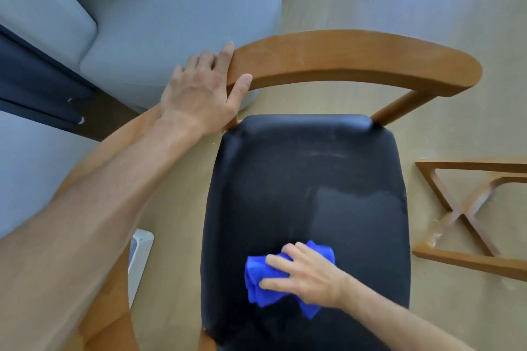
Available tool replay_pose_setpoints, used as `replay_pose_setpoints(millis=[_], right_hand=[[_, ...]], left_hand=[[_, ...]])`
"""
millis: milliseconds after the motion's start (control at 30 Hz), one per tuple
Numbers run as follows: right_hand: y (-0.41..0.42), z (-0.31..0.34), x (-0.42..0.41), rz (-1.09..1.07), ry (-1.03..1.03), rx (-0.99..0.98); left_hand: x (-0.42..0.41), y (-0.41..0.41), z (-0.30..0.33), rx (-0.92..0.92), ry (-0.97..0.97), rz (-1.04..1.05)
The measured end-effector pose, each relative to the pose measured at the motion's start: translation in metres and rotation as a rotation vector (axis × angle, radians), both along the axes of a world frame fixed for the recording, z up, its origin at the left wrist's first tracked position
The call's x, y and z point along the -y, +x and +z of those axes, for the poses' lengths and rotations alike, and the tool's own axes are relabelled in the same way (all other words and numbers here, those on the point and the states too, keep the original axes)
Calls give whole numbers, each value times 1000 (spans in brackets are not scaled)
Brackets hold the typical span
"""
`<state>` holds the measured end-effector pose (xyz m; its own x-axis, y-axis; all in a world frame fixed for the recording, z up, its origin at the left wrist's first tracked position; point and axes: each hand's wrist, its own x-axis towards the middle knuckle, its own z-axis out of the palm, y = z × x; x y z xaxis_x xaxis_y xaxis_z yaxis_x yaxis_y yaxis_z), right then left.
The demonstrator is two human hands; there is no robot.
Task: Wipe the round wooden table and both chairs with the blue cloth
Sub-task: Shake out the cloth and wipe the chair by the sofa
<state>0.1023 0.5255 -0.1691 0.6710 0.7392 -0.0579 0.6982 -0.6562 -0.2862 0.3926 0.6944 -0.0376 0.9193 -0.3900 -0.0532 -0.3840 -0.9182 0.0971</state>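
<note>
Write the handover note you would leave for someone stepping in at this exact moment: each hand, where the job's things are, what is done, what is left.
Left hand: gripping the left end of the chair's backrest, steadying it.
Right hand: pressing the bunched cloth flat on the near part of the seat.
Done: a darker swept-looking patch shows on the seat's right middle.
Left: the far part of the seat shows pale streaks; wipe it, then the backrest. Table top and second chair are out of view, so check them; only a wooden cross base shows at right.

Showing one chair (308,179), one blue cloth (258,279), two hands, left hand (199,97) and right hand (310,275), one grey sofa (171,23).
</note>
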Motion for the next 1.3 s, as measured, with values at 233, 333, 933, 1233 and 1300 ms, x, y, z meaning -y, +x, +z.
replay_pose_setpoints(millis=[233, 333, 933, 1233, 1300], right_hand=[[152, 5, 93, -1301, 28, 107], [104, 2, 41, -1263, 91, 79], [67, 2, 159, -1479, 189, -24], [-46, 11, 124, -318, -108, 19], [7, 10, 153, -560, -36, 82]], left_hand=[[-3, 1, -7, 64, 4, -3], [-3, 1, -7, 64, 1, -10], [2, -4, -1, 46, 4, 2], [2, -5, 2, 11, -9, 18], [1, -4, 0, 24, 1, 19]])
